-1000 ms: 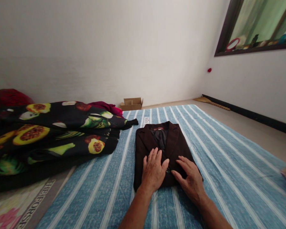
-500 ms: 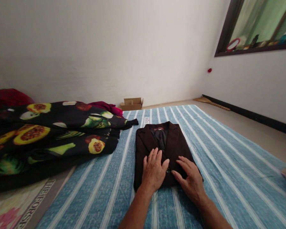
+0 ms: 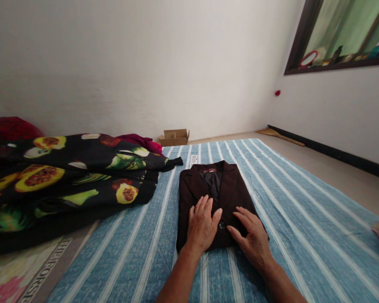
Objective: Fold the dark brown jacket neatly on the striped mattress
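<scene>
A dark brown suit jacket lies folded into a neat rectangle, collar and lapels facing up and away from me. Its black lining shows in the neck opening, and one round button is visible between my hands. My left hand rests flat on the lower left of the jacket, fingers stretched out. On the lower right, my right hand lies on the cloth with its fingers apart. Neither hand grips anything. Under the jacket is a blue bed sheet with white stripes.
A black garment with fruit print is spread at the left, with dark red cloth behind it. A cardboard box stands by the far wall. A woven broom-like item lies on the floor near the right wall, below a window.
My left hand has shifted very slightly left, leaving the button more exposed. The jacket and my right hand look almost the same.
</scene>
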The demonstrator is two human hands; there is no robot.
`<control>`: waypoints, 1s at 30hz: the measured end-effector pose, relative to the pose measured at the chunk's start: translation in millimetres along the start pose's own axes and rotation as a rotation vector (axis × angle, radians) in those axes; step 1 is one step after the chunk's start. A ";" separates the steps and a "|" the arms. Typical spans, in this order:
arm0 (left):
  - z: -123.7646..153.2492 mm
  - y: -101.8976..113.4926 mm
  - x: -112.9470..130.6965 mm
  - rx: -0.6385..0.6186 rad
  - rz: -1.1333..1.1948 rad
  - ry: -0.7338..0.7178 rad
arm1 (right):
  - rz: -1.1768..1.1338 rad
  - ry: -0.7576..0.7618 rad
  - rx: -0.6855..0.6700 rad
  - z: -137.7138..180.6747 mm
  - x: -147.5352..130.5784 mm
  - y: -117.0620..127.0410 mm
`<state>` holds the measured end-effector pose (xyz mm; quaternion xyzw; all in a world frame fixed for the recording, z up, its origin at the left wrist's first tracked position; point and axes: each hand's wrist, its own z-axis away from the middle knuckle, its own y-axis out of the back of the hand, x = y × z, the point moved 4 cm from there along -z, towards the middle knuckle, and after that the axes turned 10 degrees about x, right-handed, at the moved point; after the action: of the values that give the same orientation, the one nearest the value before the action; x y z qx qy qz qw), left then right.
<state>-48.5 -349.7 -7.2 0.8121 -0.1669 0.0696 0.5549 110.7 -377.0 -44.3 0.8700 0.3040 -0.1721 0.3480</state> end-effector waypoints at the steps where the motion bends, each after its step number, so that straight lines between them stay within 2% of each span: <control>1: -1.0 0.2 -1.6 0.020 0.013 0.003 | 0.002 0.000 -0.002 0.0 0.0 -0.2; 6: -5.0 5.1 -11.0 0.160 -0.034 0.046 | 0.006 -0.001 0.012 0.0 -0.2 0.2; 8: -5.6 7.1 -13.4 0.168 -0.089 0.075 | 0.001 -0.001 0.018 -0.1 -0.4 0.7; 16: -4.7 4.1 -14.5 -0.013 -0.206 0.152 | 0.001 -0.008 -0.002 0.4 0.4 0.2; 30: -4.9 -3.3 -19.1 -0.100 -0.173 0.196 | -0.006 -0.006 0.006 0.5 0.3 0.3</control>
<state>-64.8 -340.4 -14.0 0.7842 -0.0444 0.0922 0.6120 111.0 -377.4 -44.6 0.8696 0.3052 -0.1766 0.3457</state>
